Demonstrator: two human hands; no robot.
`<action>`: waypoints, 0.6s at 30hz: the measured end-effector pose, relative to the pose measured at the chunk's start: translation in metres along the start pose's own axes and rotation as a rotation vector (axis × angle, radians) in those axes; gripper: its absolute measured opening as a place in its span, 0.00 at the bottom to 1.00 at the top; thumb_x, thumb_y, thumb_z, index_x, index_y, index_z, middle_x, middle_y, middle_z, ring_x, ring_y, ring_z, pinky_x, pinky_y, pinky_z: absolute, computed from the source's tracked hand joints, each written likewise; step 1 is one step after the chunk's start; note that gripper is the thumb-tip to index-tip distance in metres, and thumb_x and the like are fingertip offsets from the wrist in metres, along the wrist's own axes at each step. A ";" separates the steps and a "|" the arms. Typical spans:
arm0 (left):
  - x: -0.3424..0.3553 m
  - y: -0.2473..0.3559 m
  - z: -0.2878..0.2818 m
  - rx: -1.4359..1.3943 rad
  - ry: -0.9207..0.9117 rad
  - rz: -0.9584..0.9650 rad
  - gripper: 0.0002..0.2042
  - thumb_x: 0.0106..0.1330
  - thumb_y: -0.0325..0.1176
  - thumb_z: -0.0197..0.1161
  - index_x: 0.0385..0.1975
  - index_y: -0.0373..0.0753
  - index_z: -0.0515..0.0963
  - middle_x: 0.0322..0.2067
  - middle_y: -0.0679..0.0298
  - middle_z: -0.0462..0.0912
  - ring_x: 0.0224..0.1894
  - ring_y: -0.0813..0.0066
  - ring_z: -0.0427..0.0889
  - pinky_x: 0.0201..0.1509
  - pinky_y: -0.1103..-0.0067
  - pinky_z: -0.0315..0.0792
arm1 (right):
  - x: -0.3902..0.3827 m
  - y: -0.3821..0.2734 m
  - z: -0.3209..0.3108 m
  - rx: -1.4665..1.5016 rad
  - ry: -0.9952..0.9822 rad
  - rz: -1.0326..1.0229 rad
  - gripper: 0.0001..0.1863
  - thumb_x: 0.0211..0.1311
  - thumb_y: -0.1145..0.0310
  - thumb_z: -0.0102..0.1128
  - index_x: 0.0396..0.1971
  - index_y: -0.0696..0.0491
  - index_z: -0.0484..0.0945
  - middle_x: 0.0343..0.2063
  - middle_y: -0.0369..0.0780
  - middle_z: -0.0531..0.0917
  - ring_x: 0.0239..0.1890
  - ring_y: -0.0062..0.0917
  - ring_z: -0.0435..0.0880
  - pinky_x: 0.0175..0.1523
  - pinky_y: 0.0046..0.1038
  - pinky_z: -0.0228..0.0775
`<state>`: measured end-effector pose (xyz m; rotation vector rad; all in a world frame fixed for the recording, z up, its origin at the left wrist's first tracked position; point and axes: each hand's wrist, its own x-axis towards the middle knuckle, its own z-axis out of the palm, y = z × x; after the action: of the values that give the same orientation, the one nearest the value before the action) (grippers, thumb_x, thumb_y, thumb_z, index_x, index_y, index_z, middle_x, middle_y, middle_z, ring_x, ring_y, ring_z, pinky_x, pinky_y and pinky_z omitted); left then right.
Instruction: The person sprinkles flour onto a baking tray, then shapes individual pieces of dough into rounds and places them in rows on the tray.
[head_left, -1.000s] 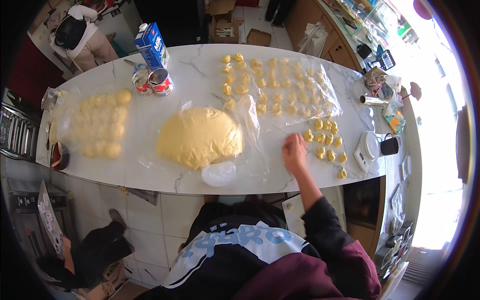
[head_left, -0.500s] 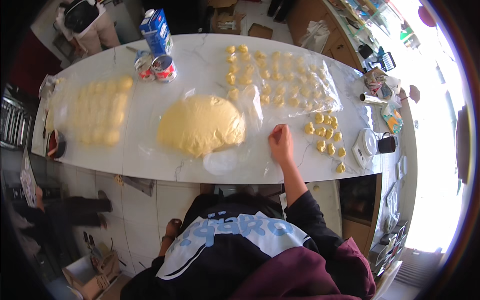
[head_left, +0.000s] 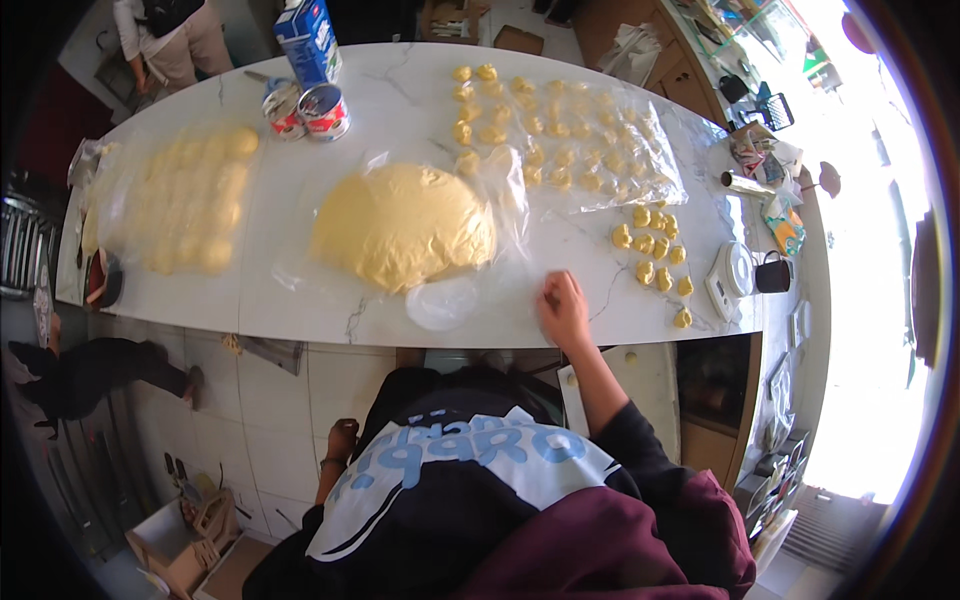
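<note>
Dough mound (head_left: 402,238) (under clear plastic) sits mid-tabletop (head_left: 300,300) — the right hand (head_left: 563,307) rests near the front edge just beside it, grip curled, seemingly empty; left hand unseen.

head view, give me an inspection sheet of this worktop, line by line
surface: white marble counter, long, with rounded ends.
job's things: big mound of yellow dough on clear plastic; small dough pieces lie bare on the counter to its right.
clutter: more pieces under plastic film; pale dough balls under film at the left; blue carton; two tins; kitchen scale; dark mug.
grippers: right hand rests on the counter beside the dough, fingers curled, nothing visibly held; left hand not in view.
cables: nothing seen.
surroundings: tiled floor, another person beyond the far end.
</note>
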<state>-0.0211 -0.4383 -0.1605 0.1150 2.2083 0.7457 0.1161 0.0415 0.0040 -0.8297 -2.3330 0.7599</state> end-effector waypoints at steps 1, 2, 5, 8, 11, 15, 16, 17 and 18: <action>-0.004 -0.002 -0.001 -0.078 0.019 -0.028 0.12 0.58 0.37 0.58 0.34 0.35 0.79 0.29 0.52 0.83 0.31 0.62 0.84 0.35 0.72 0.76 | -0.007 0.007 -0.015 0.068 0.012 0.013 0.08 0.48 0.79 0.56 0.30 0.55 0.70 0.31 0.44 0.75 0.33 0.39 0.75 0.38 0.36 0.68; -0.001 -0.002 -0.001 -0.003 -0.010 -0.023 0.11 0.59 0.37 0.58 0.34 0.35 0.79 0.30 0.52 0.83 0.31 0.61 0.84 0.35 0.72 0.76 | -0.011 0.013 -0.024 0.133 0.025 0.027 0.08 0.48 0.79 0.56 0.29 0.55 0.70 0.31 0.44 0.75 0.33 0.39 0.75 0.38 0.36 0.68; 0.013 -0.035 0.004 0.158 -0.058 0.094 0.09 0.58 0.36 0.59 0.30 0.37 0.80 0.30 0.53 0.83 0.30 0.61 0.83 0.35 0.72 0.77 | 0.033 0.027 -0.025 -0.191 0.198 0.018 0.07 0.48 0.80 0.55 0.28 0.55 0.70 0.30 0.44 0.74 0.32 0.40 0.75 0.37 0.35 0.68; 0.027 -0.087 0.015 0.167 -0.037 0.245 0.08 0.57 0.35 0.59 0.25 0.38 0.79 0.27 0.56 0.82 0.28 0.62 0.83 0.34 0.73 0.76 | 0.050 0.002 0.006 0.070 0.170 0.048 0.09 0.46 0.82 0.56 0.28 0.56 0.70 0.28 0.43 0.73 0.30 0.36 0.75 0.36 0.31 0.68; 0.044 -0.079 0.010 0.325 -0.092 0.336 0.07 0.56 0.35 0.61 0.24 0.40 0.79 0.27 0.55 0.82 0.29 0.62 0.83 0.34 0.73 0.76 | 0.001 -0.008 -0.005 0.063 0.188 0.038 0.16 0.46 0.79 0.61 0.38 0.52 0.74 0.34 0.42 0.78 0.39 0.36 0.78 0.46 0.31 0.70; 0.062 -0.070 -0.002 0.512 -0.217 0.412 0.07 0.56 0.36 0.60 0.25 0.40 0.80 0.24 0.54 0.81 0.27 0.62 0.82 0.32 0.71 0.75 | -0.013 -0.013 -0.027 0.129 0.234 0.197 0.27 0.47 0.75 0.65 0.51 0.49 0.71 0.40 0.43 0.79 0.46 0.36 0.76 0.51 0.32 0.69; 0.067 -0.049 0.003 0.397 -0.233 0.308 0.07 0.56 0.35 0.59 0.23 0.40 0.79 0.22 0.54 0.80 0.25 0.63 0.81 0.31 0.70 0.74 | -0.012 0.000 -0.033 0.103 0.167 0.227 0.28 0.46 0.75 0.66 0.52 0.48 0.71 0.40 0.42 0.79 0.44 0.34 0.78 0.51 0.32 0.70; 0.072 -0.027 0.011 0.290 -0.251 0.199 0.07 0.56 0.34 0.59 0.21 0.39 0.78 0.19 0.55 0.79 0.23 0.64 0.80 0.30 0.70 0.74 | -0.017 0.012 -0.041 0.081 0.102 0.264 0.30 0.45 0.75 0.67 0.53 0.48 0.71 0.39 0.41 0.80 0.42 0.33 0.79 0.51 0.32 0.71; 0.072 -0.019 0.016 0.289 -0.212 0.241 0.07 0.57 0.34 0.59 0.21 0.38 0.77 0.18 0.56 0.78 0.22 0.65 0.80 0.31 0.70 0.74 | -0.017 0.009 -0.044 0.154 0.107 0.243 0.30 0.45 0.75 0.67 0.53 0.48 0.71 0.39 0.41 0.80 0.41 0.32 0.80 0.50 0.31 0.72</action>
<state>-0.0564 -0.4247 -0.2264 0.5871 2.1049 0.5091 0.1593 0.0498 0.0231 -1.0696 -2.0741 0.9584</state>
